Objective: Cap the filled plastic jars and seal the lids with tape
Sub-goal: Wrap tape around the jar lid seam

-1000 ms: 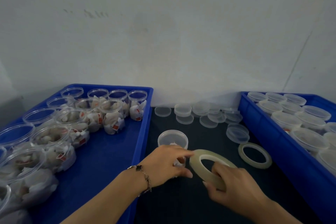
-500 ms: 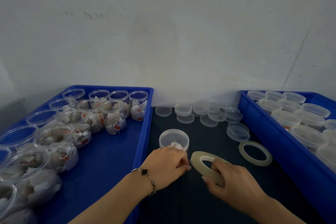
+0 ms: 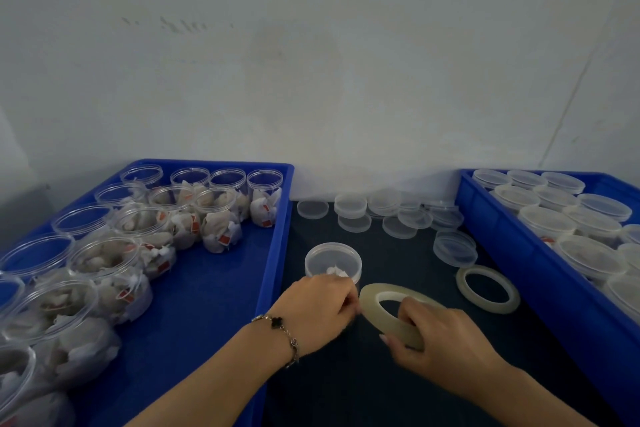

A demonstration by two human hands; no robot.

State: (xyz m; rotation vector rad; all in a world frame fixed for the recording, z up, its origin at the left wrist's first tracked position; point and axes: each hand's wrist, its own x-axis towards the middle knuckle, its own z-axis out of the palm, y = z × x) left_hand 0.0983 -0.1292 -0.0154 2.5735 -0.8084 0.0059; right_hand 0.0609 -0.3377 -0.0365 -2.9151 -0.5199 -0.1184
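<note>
Hands: right (image 3: 446, 347) grips the tape roll (image 3: 391, 308), left (image 3: 318, 308) pinches at its edge beside the capped jar (image 3: 333, 262).

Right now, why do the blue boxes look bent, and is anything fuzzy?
Head view: the wide lens bows the left blue tray and right blue tray outward at the edges; lighting is soft and dim, without hard shadows; the left hand and the tape roll look slightly blurred.

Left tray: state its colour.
Blue; the left tray shows plainly in the head view.
</note>
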